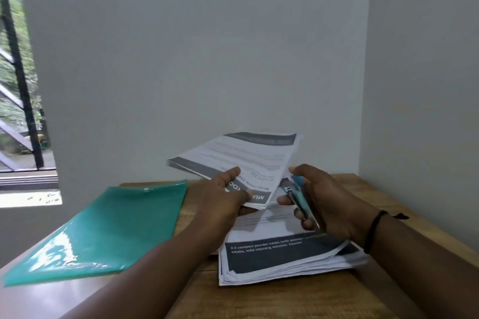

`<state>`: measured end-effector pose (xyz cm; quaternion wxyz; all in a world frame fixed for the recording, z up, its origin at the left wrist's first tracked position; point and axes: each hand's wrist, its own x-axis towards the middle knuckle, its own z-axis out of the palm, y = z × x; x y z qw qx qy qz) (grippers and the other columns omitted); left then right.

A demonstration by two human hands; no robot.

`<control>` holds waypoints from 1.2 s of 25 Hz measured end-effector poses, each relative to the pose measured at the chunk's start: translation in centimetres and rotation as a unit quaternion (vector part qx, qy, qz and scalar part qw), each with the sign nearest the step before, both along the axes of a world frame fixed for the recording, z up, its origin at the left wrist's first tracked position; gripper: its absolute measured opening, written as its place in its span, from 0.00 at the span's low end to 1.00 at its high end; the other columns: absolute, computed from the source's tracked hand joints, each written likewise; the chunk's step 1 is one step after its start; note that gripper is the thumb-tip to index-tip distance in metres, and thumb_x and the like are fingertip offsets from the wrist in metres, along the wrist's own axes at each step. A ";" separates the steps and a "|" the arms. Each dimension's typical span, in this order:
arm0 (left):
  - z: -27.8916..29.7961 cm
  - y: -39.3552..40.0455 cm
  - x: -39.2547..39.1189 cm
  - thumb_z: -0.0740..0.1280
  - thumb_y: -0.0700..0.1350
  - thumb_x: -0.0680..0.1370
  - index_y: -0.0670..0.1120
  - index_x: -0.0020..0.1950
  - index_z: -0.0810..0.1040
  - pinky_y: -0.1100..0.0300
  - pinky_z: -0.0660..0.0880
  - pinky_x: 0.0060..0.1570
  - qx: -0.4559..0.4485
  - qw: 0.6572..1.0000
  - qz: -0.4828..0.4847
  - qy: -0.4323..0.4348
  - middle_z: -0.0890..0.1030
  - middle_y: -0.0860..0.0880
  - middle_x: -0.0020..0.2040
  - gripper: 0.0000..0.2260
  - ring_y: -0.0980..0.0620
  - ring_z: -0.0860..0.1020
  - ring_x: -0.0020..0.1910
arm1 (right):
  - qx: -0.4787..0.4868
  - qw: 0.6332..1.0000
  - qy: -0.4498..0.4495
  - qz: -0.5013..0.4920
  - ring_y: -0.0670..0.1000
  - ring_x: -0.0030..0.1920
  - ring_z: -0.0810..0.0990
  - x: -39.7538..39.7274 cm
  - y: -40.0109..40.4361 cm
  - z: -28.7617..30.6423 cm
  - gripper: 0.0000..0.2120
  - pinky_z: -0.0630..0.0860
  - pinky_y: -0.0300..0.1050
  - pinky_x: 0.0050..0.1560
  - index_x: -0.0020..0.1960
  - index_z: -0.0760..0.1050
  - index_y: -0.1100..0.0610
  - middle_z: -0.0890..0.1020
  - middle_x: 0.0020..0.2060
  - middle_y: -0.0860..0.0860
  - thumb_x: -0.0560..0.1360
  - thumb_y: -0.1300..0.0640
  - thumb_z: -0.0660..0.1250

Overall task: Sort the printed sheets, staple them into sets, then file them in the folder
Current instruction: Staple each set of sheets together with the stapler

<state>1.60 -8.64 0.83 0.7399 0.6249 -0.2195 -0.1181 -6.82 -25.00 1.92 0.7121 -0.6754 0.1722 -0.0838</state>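
My left hand [225, 199] grips the near corner of a set of printed sheets [241, 155] and holds it lifted and tilted over the table. My right hand [324, 204] is closed around a blue stapler [300, 198], right beside the held corner of the set. Under both hands lies a thick pile of printed sheets [285, 256] with dark header bands. A green translucent folder [103, 230] lies flat on the table to the left.
The wooden table [388, 280] stands in a corner, with grey walls close behind and to the right. A window [18, 85] with dark bars is at the far left. A black band is on my right wrist.
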 end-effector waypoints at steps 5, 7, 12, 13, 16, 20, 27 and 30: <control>0.0 0.3 -0.4 0.69 0.33 0.75 0.53 0.72 0.68 0.51 0.80 0.55 0.038 0.987 0.051 -0.149 0.80 0.50 0.61 0.28 0.51 0.82 0.54 | 0.045 0.992 -0.051 0.109 0.52 0.28 0.71 -0.3 2.6 -0.3 0.14 0.65 0.40 0.26 0.47 0.79 0.60 0.79 0.32 0.56 0.73 0.51 0.61; 0.0 0.3 -0.7 0.70 0.34 0.74 0.55 0.73 0.67 0.53 0.80 0.56 0.050 0.977 0.053 -0.200 0.79 0.51 0.62 0.31 0.53 0.81 0.56 | 0.069 0.989 -0.082 0.107 0.53 0.29 0.73 -0.5 3.0 -0.2 0.10 0.67 0.41 0.27 0.43 0.79 0.58 0.76 0.29 0.55 0.69 0.52 0.65; 0.2 0.7 -1.1 0.68 0.35 0.76 0.57 0.74 0.63 0.65 0.78 0.54 0.071 0.961 0.052 -0.264 0.77 0.53 0.63 0.32 0.58 0.80 0.57 | 0.134 0.980 -0.108 0.100 0.54 0.35 0.81 -0.5 2.5 -0.5 0.13 0.79 0.45 0.33 0.49 0.79 0.61 0.80 0.33 0.57 0.68 0.55 0.69; 0.2 0.8 -1.2 0.67 0.35 0.77 0.57 0.75 0.62 0.68 0.78 0.52 0.074 0.959 0.051 -0.268 0.77 0.53 0.64 0.31 0.59 0.80 0.56 | 0.140 0.978 -0.115 0.101 0.54 0.36 0.82 -0.3 2.4 -0.7 0.15 0.80 0.46 0.36 0.51 0.79 0.62 0.81 0.35 0.58 0.67 0.55 0.70; 0.3 0.8 -1.7 0.64 0.35 0.79 0.57 0.75 0.61 0.74 0.75 0.42 0.070 0.959 0.034 -0.271 0.77 0.52 0.63 0.29 0.63 0.80 0.51 | 0.144 0.972 -0.140 0.122 0.56 0.41 0.84 -0.3 2.5 -0.8 0.21 0.83 0.47 0.40 0.47 0.83 0.64 0.83 0.40 0.61 0.59 0.55 0.80; 0.3 0.6 -2.1 0.64 0.35 0.79 0.59 0.73 0.62 0.73 0.75 0.35 0.051 0.964 0.023 -0.258 0.80 0.54 0.57 0.29 0.66 0.80 0.45 | 0.128 0.975 -0.160 0.087 0.51 0.32 0.83 -0.2 2.9 -1.0 0.14 0.82 0.45 0.38 0.48 0.80 0.64 0.83 0.34 0.57 0.65 0.57 0.71; 0.2 0.6 -2.2 0.64 0.37 0.79 0.57 0.75 0.60 0.74 0.75 0.37 0.066 0.964 0.024 -0.255 0.77 0.50 0.63 0.29 0.61 0.80 0.49 | 0.078 0.982 -0.172 0.027 0.49 0.32 0.82 0.3 3.6 -1.2 0.07 0.78 0.45 0.38 0.52 0.78 0.60 0.84 0.33 0.53 0.76 0.60 0.65; 0.0 0.6 -2.2 0.64 0.36 0.79 0.57 0.75 0.61 0.73 0.75 0.38 0.065 0.965 0.025 -0.253 0.77 0.50 0.63 0.28 0.59 0.80 0.50 | 0.070 0.984 -0.162 0.034 0.50 0.34 0.83 0.3 3.4 -1.2 0.09 0.79 0.44 0.37 0.52 0.79 0.60 0.84 0.35 0.55 0.73 0.59 0.68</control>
